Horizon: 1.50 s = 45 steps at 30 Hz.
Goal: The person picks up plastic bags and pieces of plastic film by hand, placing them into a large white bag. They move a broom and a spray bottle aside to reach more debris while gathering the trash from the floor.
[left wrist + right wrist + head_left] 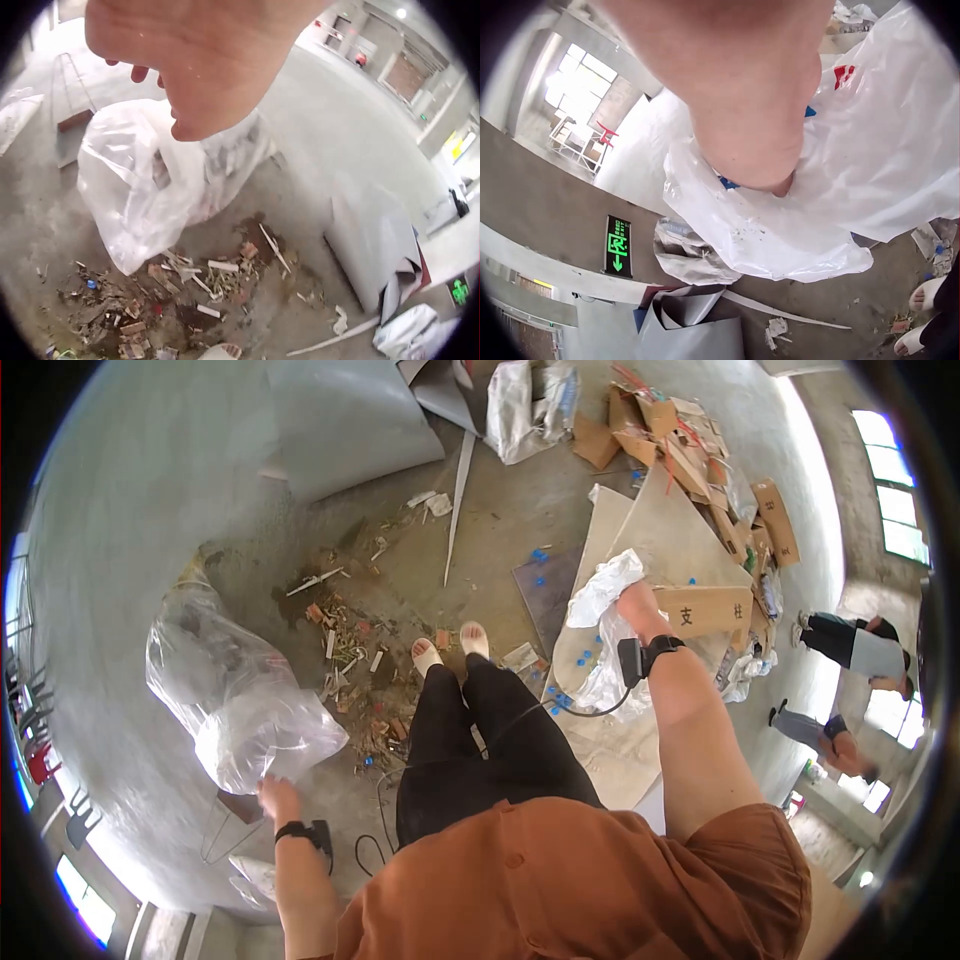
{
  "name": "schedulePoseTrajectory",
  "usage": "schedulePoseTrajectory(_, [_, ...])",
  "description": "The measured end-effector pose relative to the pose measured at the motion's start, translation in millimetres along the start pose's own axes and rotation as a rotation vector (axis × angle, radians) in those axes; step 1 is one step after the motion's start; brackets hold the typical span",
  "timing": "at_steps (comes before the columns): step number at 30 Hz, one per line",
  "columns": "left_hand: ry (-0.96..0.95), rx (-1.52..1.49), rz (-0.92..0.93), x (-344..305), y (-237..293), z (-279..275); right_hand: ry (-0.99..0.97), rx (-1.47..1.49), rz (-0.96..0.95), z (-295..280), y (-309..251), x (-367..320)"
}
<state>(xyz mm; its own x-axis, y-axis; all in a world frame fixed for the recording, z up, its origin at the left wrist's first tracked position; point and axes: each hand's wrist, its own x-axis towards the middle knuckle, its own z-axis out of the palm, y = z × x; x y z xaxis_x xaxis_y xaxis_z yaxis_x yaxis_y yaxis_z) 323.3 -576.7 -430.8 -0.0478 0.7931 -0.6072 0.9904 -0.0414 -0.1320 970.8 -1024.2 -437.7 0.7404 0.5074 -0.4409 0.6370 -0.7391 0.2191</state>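
Observation:
At the left of the head view, my left hand (279, 798) pinches the edge of a large clear plastic bag (265, 735). This bag (135, 180) bulges with dim contents and rests on the floor; in the left wrist view the hand (202, 67) covers part of its top. On the right, my right hand (640, 607) grips a crumpled white plastic bag (605, 588). In the right wrist view this white bag (877, 150), with a red mark, wraps round the hand (750, 142) and hides the fingers. Small blue pieces (808, 112) show beside the hand.
Wood scraps and litter (345, 670) cover the floor before my feet. Boards (660, 530) and a heap of cardboard (690, 450) lie on the right. Grey sheeting (350, 430) is ahead. A cable (515, 720) crosses my legs. Two people stand at far right.

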Motion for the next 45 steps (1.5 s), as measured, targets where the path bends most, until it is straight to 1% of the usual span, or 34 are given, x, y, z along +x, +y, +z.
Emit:
schedulePoseTrajectory(1, [-0.034,-0.014,0.033,-2.0,36.9,3.1,-0.016,0.039,-0.009,30.6,-4.0,20.6])
schedulePoseTrajectory(2, [0.020,0.044,0.248,-7.3,65.8,20.8,-0.034,0.077,-0.017,59.5,-7.3,38.2])
schedulePoseTrajectory(3, [0.069,0.103,0.462,-11.5,86.9,41.1,-0.052,0.093,-0.026,70.4,-19.0,52.8])
schedulePoseTrajectory(4, [0.037,0.106,0.549,-25.0,118.4,51.6,-0.071,0.110,-0.034,80.2,-31.4,67.3])
schedulePoseTrajectory(6, [-0.042,0.071,0.705,-50.1,167.0,73.6,-0.328,0.157,0.180,50.8,-96.4,86.7])
schedulePoseTrajectory(7, [-0.085,0.035,0.776,-54.1,181.5,84.7,-0.378,0.168,0.187,57.7,-115.6,101.3])
schedulePoseTrajectory(8, [-0.091,0.040,0.774,-54.5,190.6,93.5,-0.413,0.182,0.192,70.6,-130.4,124.1])
schedulePoseTrajectory(9, [-0.100,-0.032,0.725,-55.9,196.2,103.5,-0.309,0.168,0.159,111.2,-136.6,145.1])
schedulePoseTrajectory(10, [-0.116,-0.103,0.676,-54.3,196.9,113.7,-0.309,0.162,0.160,120.6,-151.2,161.0])
schedulePoseTrajectory(11, [-0.123,-0.113,0.626,-47.2,193.0,123.4,-0.358,0.169,0.231,117.4,-175.0,171.7])
schedulePoseTrajectory(12, [-0.125,-0.125,0.573,-36.0,188.3,132.4,-0.403,0.175,0.298,116.4,-195.7,187.7])
schedulePoseTrajectory(14, [-0.106,-0.076,0.473,-15.5,173.7,147.9,-0.415,0.182,0.309,130.8,-227.6,226.7])
schedulePoseTrajectory(15, [-0.109,-0.071,0.458,-4.7,162.7,153.6,-0.438,0.203,0.331,146.5,-239.9,239.2])
schedulePoseTrajectory(16, [-0.123,-0.058,0.386,5.3,153.5,159.4,-0.451,0.202,0.319,167.1,-246.3,254.8])
schedulePoseTrajectory(17, [-0.135,-0.045,0.311,12.3,144.8,165.6,-0.432,0.229,0.342,188.2,-255.7,273.8])
schedulePoseTrajectory(18, [-0.136,-0.032,0.292,17.0,136.1,170.4,-0.417,0.260,0.369,209.5,-266.5,291.1])
schedulePoseTrajectory(19, [-0.154,-0.002,0.255,22.4,128.1,173.9,-0.463,0.249,0.424,220.1,-279.1,307.5])
schedulePoseTrajectory(20, [-0.171,0.031,0.213,26.3,121.8,176.9,-0.486,0.259,0.407,241.6,-286.5,324.9])
schedulePoseTrajectory(22, [-0.180,0.084,0.183,33.2,112.2,179.5,-0.385,0.174,0.230,283.0,-298.7,344.3])
schedulePoseTrajectory(23, [-0.181,0.069,0.207,37.5,108.5,180.6,-0.410,0.188,0.220,283.8,-312.6,343.3])
schedulePoseTrajectory(25, [-0.189,0.065,0.224,46.1,105.3,181.4,-0.171,0.239,0.330,275.7,-326.1,343.5])
schedulePoseTrajectory(26, [-0.175,0.059,0.246,53.7,107.7,183.0,-0.184,0.240,0.328,282.9,-327.3,341.7])
schedulePoseTrajectory(28, [-0.157,0.038,0.261,63.8,123.0,184.9,-0.287,0.274,0.442,284.1,-320.8,345.0])
schedulePoseTrajectory(29, [-0.168,-0.021,0.257,67.4,134.6,182.7,-0.299,0.325,0.540,277.0,-316.1,341.5])
schedulePoseTrajectory(30, [-0.180,-0.081,0.257,66.9,143.8,180.6,-0.292,0.317,0.539,280.6,-301.0,334.9])
schedulePoseTrajectory(32, [-0.167,-0.130,0.280,61.2,155.3,183.2,-0.418,0.141,0.303,305.3,-255.1,320.4])
schedulePoseTrajectory(34, [-0.164,-0.179,0.309,50.9,164.9,184.6,-0.445,0.086,0.259,312.8,-206.5,292.8])
schedulePoseTrajectory(35, [-0.213,-0.170,0.297,44.6,168.7,185.1,-0.525,-0.005,0.199,297.5,-183.0,277.1])
schedulePoseTrajectory(37, [-0.288,-0.171,0.272,31.3,174.8,184.9,-0.629,-0.136,0.156,253.4,-145.4,239.5])
schedulePoseTrajectory(38, [-0.287,-0.189,0.277,24.6,176.6,183.6,-0.653,-0.176,0.171,225.5,-131.4,219.8])
schedulePoseTrajectory(40, [-0.324,-0.172,0.257,12.1,179.4,179.8,-0.586,-0.267,0.169,197.6,-93.5,185.0])
schedulePoseTrajectory(42, [-0.329,-0.199,0.279,3.0,181.2,172.7,-0.531,-0.357,0.004,188.4,-52.3,158.2])
schedulePoseTrajectory(44, [-0.340,-0.215,0.292,-6.7,179.6,165.0,-0.558,-0.310,-0.021,145.1,-45.1,146.4])
schedulePoseTrajectory(45, [-0.333,-0.209,0.290,-9.7,179.4,161.9,-0.511,-0.226,-0.011,122.5,-48.6,144.7])
